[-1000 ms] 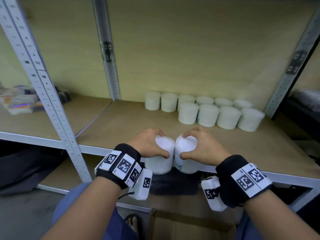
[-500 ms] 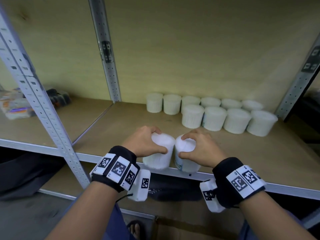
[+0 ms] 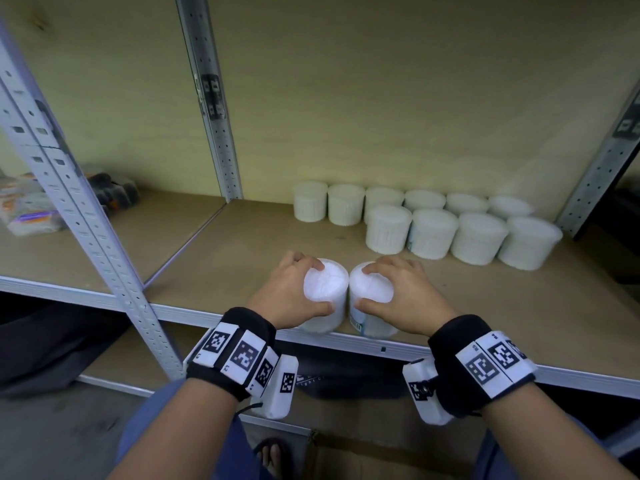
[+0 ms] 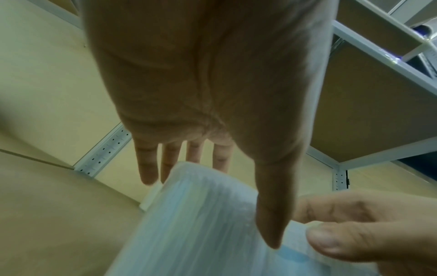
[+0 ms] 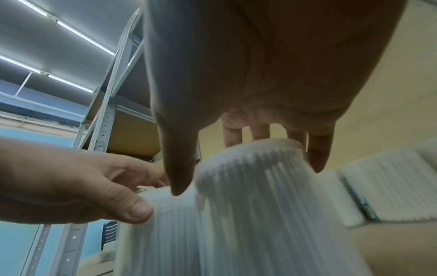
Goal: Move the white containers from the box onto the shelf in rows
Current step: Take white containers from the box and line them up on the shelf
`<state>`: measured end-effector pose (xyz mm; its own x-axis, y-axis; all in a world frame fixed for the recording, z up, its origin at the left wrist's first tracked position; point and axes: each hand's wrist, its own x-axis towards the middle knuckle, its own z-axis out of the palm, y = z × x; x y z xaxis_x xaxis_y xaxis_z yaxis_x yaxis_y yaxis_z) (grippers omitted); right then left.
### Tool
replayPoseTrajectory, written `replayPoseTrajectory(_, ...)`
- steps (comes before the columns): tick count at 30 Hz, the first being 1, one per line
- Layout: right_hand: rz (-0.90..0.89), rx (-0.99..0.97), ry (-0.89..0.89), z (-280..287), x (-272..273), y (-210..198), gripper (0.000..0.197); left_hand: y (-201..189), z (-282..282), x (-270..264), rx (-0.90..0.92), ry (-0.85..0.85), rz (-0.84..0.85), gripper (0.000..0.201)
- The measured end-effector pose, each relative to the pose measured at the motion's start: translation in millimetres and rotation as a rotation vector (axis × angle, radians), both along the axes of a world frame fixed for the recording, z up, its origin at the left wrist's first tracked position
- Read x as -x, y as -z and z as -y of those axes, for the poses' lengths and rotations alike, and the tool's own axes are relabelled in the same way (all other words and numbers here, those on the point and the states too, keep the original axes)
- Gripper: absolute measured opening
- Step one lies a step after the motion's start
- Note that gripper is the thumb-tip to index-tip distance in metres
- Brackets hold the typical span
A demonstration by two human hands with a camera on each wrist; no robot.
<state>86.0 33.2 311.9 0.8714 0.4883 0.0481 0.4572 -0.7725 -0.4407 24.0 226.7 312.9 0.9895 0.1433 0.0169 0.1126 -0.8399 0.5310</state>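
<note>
Left hand (image 3: 290, 293) grasps one tub (image 3: 325, 289), right hand (image 3: 405, 296) grasps another (image 3: 372, 292), side by side, touching, at lower centre above the shelf (image 3: 242, 258) edge.

box (image 3: 363, 459) cut off, back containers (image 3: 465, 203) half-hidden

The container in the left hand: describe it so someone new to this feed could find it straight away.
Start at the wooden shelf, where ten white containers stand in two rows at the back right. Come forward to its front edge: two more sit side by side under the hands. It is the left one, gripped from above by the left hand; its neighbour shows a blue label.
</note>
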Motion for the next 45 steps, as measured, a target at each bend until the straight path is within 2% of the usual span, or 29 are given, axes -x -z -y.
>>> replayPoseTrajectory(3, 0.054, 0.001, -0.001, 5, 5, -4, 0.060, -4, 2, 6, -0.102, 0.002, 0.042, 0.057)
replayPoseTrajectory(7, 0.080, 0.029, -0.016, 13, 10, -9, 0.041, -6, 8, 12, -0.129, 0.024, 0.094, 0.035)
replayPoseTrajectory(10, 0.072, 0.082, -0.057, 18, 11, -13, 0.033, -8, 11, 13, -0.130, 0.036, 0.097, 0.029)
replayPoseTrajectory(27, 0.069, 0.057, -0.033, 0, -4, -15, 0.030, -3, -2, -9, -0.095, -0.048, 0.087, 0.028)
replayPoseTrajectory(45, 0.027, 0.086, 0.004, -80, -112, -20, 0.033, -4, -63, -123, -0.029, -0.124, 0.057, 0.032)
